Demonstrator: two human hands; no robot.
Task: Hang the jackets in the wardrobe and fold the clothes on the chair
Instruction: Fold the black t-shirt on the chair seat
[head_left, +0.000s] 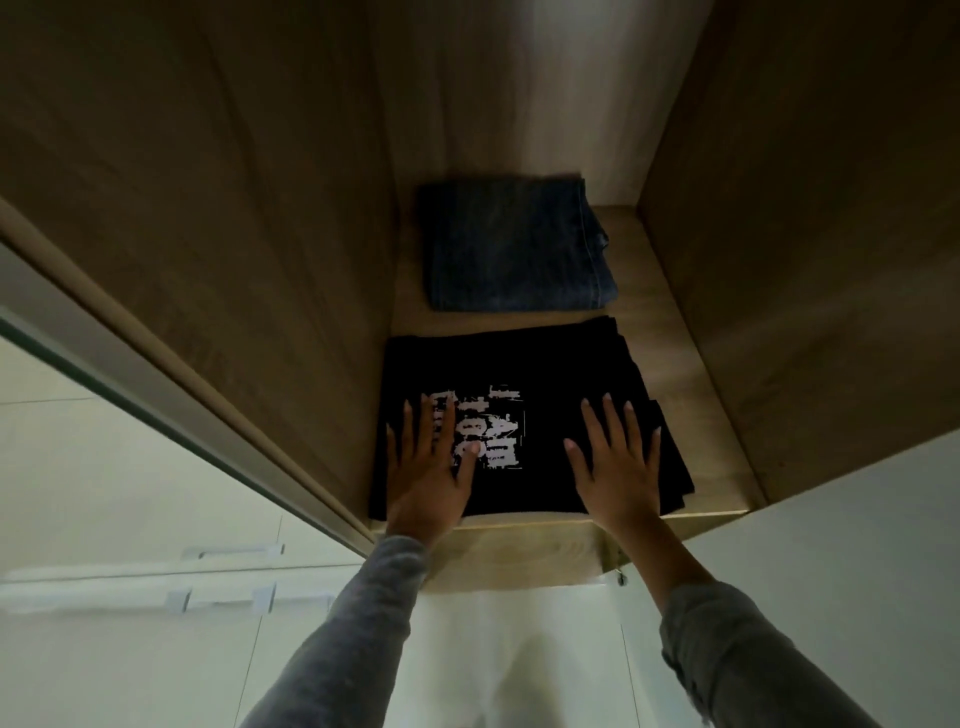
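— How far along?
— Two pieces folded: black printed T-shirt (524, 415) just in front of blue denim jeans (514, 244), wooden shelf (691, 374) beneath the jeans. Left hand (426, 467) and right hand (618, 462) press the shirt, fingers straight, apart.
— And the jackets?
— Not in view.

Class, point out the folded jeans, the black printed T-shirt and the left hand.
folded jeans (511, 244), head view, middle of its top face.
black printed T-shirt (550, 364), head view, bare black cloth above the print.
left hand (428, 478), head view, back of the hand.
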